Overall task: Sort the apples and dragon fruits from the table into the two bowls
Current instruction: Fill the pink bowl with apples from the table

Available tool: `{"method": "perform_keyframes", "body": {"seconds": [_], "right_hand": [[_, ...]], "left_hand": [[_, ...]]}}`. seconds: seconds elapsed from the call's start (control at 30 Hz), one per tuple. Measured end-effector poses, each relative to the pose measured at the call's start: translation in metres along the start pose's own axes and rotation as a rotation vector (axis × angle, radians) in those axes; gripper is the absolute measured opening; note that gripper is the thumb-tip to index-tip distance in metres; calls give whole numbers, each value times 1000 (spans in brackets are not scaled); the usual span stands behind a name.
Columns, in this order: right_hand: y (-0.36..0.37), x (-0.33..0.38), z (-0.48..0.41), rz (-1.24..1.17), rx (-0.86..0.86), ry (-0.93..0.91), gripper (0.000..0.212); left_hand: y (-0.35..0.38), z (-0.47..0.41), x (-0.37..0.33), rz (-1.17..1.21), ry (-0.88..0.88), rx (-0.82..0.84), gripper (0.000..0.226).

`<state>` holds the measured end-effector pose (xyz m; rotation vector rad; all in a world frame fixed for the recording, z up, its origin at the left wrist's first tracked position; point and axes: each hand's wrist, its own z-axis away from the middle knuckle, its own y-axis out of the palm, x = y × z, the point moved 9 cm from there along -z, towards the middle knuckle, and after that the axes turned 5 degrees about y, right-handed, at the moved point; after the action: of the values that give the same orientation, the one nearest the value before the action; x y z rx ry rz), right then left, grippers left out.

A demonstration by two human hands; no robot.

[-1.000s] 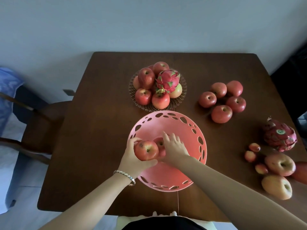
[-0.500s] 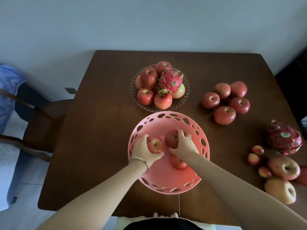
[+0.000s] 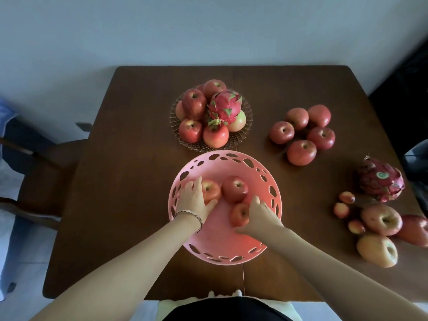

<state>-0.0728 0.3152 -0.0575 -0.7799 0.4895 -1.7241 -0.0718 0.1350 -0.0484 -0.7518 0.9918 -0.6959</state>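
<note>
A pink perforated bowl (image 3: 261,163) sits near the table's front edge and holds three red apples. My left hand (image 3: 195,200) wraps around the left apple (image 3: 210,189) inside it. The fingers of my right hand (image 3: 260,216) curl on the front apple (image 3: 238,214). Untouched between them lies the middle apple (image 3: 234,188). Behind, a glass bowl (image 3: 243,135) carries several apples and a dragon fruit (image 3: 225,107). Several loose apples (image 3: 301,151) lie at the right, and another dragon fruit (image 3: 379,179) rests near the right edge.
Larger pale apples (image 3: 381,218) and small reddish fruits (image 3: 341,209) crowd the table's front right corner. A wooden chair (image 3: 46,172) stands left of the brown table (image 3: 129,181). A grey wall runs behind the far edge.
My left hand has brought its apple from above the rim down into the pink bowl. My right hand let go of the middle apple and drew back onto the front one.
</note>
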Motion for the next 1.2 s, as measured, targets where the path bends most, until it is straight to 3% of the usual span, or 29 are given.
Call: {"method": "perform_keyframes", "body": {"seconds": [0.1, 0.27, 0.57, 0.77, 1.0, 1.1, 1.2], "right_hand": [[6, 2, -1, 10, -3, 24, 77], [3, 4, -4, 57, -95, 5, 73], [0, -5, -6, -277, -8, 67, 74], [0, -8, -6, -314, 9, 69, 73], [4, -8, -7, -377, 39, 85, 71], [18, -9, -3, -827, 211, 227, 62], [35, 2, 8, -1371, 550, 385, 49]], "left_hand": [[-5, 3, 0, -63, 25, -13, 72], [-8, 7, 1, -9, 87, 8, 69], [-3, -5, 4, -34, 46, 114, 60], [-4, -10, 0, -18, 74, 35, 49], [0, -8, -4, -287, 131, -11, 58], [0, -8, -8, -397, 164, 26, 63], [-7, -2, -7, -232, 154, 26, 67]]}}
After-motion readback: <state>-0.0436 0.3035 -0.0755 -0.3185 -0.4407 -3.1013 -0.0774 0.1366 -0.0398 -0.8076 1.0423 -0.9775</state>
